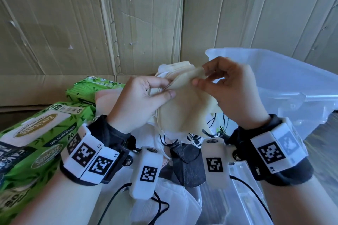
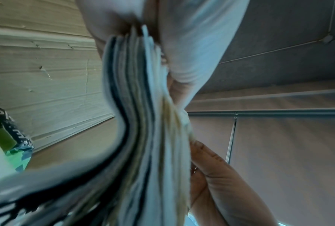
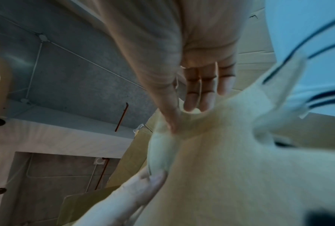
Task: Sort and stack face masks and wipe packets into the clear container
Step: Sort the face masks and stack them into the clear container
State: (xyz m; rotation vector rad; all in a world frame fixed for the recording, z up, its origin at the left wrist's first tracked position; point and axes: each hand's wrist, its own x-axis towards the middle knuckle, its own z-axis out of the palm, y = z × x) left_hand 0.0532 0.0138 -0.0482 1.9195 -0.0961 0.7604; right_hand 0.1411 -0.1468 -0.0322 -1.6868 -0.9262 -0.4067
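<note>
My left hand [image 1: 140, 100] gripped a bunched stack of cream, white and grey fabric face masks [image 1: 184, 107] between thumb and curled fingers, while my right hand [image 1: 230, 89] pinched the top corner of the outermost cream mask, the two hands close together on the same bundle. The clear plastic container [image 1: 292, 86] stood just beyond and to the right of my right hand, more dark and white masks [image 1: 184, 162] lay heaped below my wrists, and green wipe packets [image 1: 36, 133] sat stacked to the left of my left hand.
</note>
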